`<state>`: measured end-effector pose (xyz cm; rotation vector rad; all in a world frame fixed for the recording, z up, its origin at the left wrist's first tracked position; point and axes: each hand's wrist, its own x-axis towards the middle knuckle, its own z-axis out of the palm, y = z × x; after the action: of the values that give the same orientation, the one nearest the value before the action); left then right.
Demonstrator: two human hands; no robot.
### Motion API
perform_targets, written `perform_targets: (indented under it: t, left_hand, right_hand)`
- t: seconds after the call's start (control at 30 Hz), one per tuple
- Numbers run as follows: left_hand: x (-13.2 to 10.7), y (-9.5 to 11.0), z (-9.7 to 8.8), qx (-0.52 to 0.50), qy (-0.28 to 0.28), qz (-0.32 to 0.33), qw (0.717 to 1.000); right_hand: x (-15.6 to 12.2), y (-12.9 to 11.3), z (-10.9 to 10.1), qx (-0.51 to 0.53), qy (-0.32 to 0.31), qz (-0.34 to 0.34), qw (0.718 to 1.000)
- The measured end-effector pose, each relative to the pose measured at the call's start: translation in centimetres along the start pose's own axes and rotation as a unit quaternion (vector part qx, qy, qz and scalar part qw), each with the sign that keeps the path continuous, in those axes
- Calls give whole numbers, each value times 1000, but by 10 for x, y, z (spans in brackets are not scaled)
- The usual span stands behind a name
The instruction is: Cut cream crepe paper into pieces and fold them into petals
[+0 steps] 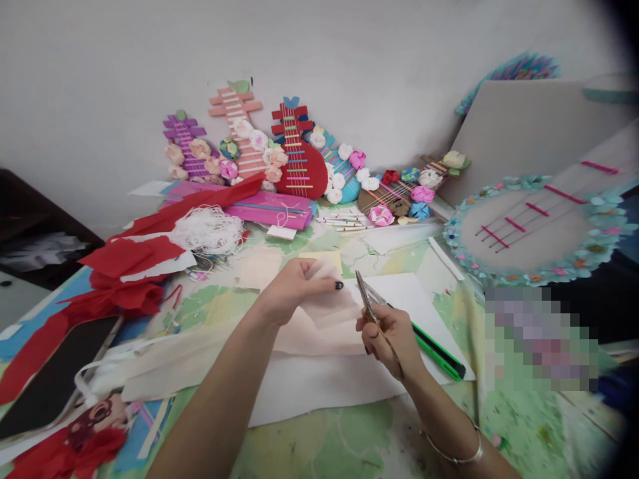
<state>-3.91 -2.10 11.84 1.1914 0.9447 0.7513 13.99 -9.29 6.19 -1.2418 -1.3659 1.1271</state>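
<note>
Pale pink crepe paper (pixel 327 313) is pinched between the thumb and fingers of my left hand (pixel 294 289), its lower part spreading over a white sheet (pixel 299 389). My right hand (pixel 397 339) grips a pair of scissors (pixel 368 303), blades pointing up and toward the paper's right side. Whether the blades touch the paper I cannot tell. Beside my right hand, a green and black utility knife (pixel 439 352) lies on the white sheet, partly hidden by the hand. A long cream strip (pixel 174 359) stretches left, passing behind my left forearm.
Several decorated paper instruments (pixel 302 163) lean along the wall. At left lie red crepe paper (pixel 134 259), a white thread tangle (pixel 210 229) and a dark phone (pixel 60 379). A flower-rimmed instrument (pixel 524 233) and a grey board (pixel 529 133) stand at right.
</note>
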Motion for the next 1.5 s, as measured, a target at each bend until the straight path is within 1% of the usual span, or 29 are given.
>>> perform_targets:
  t: [0.07,0.2,0.3,0.37,0.53,0.7,0.87,1.07,1.17,1.5]
  left_hand:
    - [0,2,-4,-9,20,8,1000]
    - [-2,6,-14,-16,40,26,999]
    - [-4,8,-17,-17,48,25,998]
    - [-5,9,-17,-12,52,19,998]
    - [-5,10,-16,7,44,9,999]
    - [-3,6,-16,11,42,5,999]
    - [-1,5,-18,13,44,6,999]
    - [-3,7,-15,8,46,4,999]
    - [-3,7,-15,7,44,4,999]
    - [-3,7,-16,14,42,13,999]
  right_hand:
    - [0,1,-2,3,-26,-17,1000]
    - [0,2,-3,-10,-71,-12,997]
    - [0,2,-3,-20,-93,-9,995]
    - [0,2,-2,-33,-96,-6,995]
    - [0,0,-1,-53,-86,7,995]
    - [1,0,0,-117,-73,-5,990]
    - [0,-2,1,-145,-54,3,988]
    - [0,-5,2,-147,-40,14,988]
    - [1,-5,2,-149,-33,5,988]
    - [2,-6,4,-147,-28,16,989]
